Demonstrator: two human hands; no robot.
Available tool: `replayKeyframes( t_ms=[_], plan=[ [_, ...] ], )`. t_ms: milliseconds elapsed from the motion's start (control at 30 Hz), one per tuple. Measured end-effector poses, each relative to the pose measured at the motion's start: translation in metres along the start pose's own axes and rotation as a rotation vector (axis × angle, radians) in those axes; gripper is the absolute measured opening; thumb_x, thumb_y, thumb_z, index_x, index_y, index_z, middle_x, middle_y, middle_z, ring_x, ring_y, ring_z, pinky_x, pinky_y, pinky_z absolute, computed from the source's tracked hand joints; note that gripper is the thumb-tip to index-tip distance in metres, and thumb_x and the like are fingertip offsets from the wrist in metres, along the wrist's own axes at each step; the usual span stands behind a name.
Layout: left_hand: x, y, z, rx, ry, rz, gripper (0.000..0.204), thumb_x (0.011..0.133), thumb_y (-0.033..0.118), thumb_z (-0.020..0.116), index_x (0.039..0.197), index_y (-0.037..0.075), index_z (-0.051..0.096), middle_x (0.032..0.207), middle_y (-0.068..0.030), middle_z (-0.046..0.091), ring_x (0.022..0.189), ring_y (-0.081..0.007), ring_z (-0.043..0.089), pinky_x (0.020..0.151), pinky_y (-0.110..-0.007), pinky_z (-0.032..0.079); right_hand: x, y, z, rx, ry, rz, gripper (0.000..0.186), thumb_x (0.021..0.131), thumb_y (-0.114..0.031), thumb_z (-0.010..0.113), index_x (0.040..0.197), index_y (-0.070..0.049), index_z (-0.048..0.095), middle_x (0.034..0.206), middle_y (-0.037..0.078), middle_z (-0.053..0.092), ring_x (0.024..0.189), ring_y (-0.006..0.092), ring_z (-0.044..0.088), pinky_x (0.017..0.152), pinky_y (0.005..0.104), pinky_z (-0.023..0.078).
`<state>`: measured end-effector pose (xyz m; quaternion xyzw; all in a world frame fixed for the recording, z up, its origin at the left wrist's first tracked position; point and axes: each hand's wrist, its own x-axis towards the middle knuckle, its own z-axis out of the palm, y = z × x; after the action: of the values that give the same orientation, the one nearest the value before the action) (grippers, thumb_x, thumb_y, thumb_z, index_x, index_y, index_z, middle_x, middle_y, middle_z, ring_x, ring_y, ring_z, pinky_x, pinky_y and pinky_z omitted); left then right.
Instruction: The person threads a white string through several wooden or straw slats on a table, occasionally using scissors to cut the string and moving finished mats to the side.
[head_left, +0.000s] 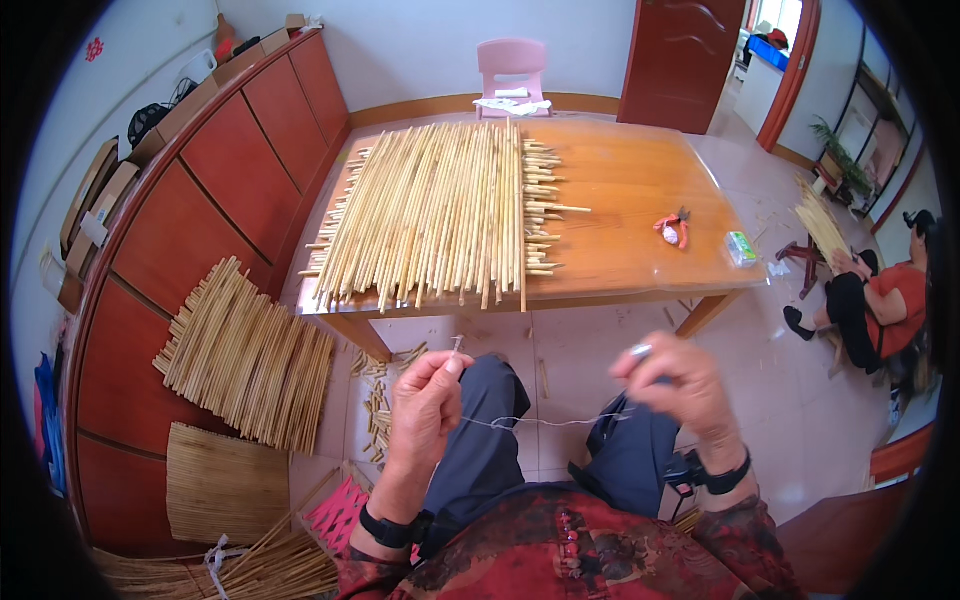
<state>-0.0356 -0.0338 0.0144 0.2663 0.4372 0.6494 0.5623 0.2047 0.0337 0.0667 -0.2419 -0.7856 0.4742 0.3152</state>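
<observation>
Over my lap, my left hand pinches a thin metal piece, like a nail, held upright between thumb and forefinger. My right hand, slightly blurred, is raised with curled fingers and a small silver object at the forefinger; what it grips is unclear. A thin pale string hangs in a slack line between my hands. Beyond them, a layered mat of cane sticks covers the left part of the wooden table.
Red-handled pliers and a small packet lie on the table. Stick bundles lean against red cabinets at left, with offcuts on the floor. At right, a seated person handles sticks. A pink chair stands behind the table.
</observation>
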Motion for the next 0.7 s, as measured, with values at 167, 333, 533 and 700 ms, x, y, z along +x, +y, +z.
replayKeyframes(
  t_ms=[167, 333, 533, 700],
  plan=[
    [-0.007, -0.001, 0.021, 0.097, -0.155, -0.032, 0.015, 0.086, 0.016, 0.051, 0.086, 0.002, 0.057, 0.05, 0.0055, 0.034, 0.04, -0.0027, 0.026, 0.036, -0.018, 0.02, 0.02, 0.018, 0.029, -0.034, 0.019, -0.146, 0.005, 0.073, -0.007, 0.062, 0.076, -0.005, 0.059, 0.107, 0.009, 0.055, 0.089, 0.0188, 0.049, 0.079, 0.0299, 0.04],
    [-0.011, -0.004, 0.027, 0.153, -0.251, -0.09, 0.015, 0.085, 0.015, 0.052, 0.086, 0.002, 0.058, 0.05, 0.0044, 0.038, 0.04, -0.0029, 0.029, 0.036, -0.018, 0.021, 0.025, 0.025, 0.039, -0.075, -0.006, -0.194, 0.007, 0.072, -0.007, 0.063, 0.078, -0.006, 0.06, 0.098, 0.006, 0.058, 0.085, 0.0209, 0.05, 0.077, 0.0298, 0.04],
    [-0.007, -0.012, 0.016, 0.179, -0.347, -0.202, 0.015, 0.085, 0.016, 0.053, 0.091, 0.004, 0.06, 0.07, 0.0035, 0.051, 0.049, -0.0021, 0.038, 0.042, -0.016, 0.03, 0.017, 0.02, 0.026, -0.065, 0.078, -0.109, 0.005, 0.072, -0.006, 0.062, 0.077, -0.004, 0.059, 0.074, 0.004, 0.057, 0.075, 0.0189, 0.052, 0.068, 0.0284, 0.042],
    [0.01, -0.027, 0.006, 0.547, -0.398, 0.165, 0.021, 0.085, 0.015, 0.052, 0.099, 0.0, 0.058, 0.094, -0.0039, 0.056, 0.083, -0.0102, 0.05, 0.07, -0.021, 0.041, 0.019, 0.001, 0.012, -0.24, 0.084, -0.184, 0.006, 0.072, -0.004, 0.061, 0.077, -0.004, 0.058, 0.073, 0.006, 0.054, 0.073, 0.0213, 0.05, 0.065, 0.0297, 0.041]
  ],
)
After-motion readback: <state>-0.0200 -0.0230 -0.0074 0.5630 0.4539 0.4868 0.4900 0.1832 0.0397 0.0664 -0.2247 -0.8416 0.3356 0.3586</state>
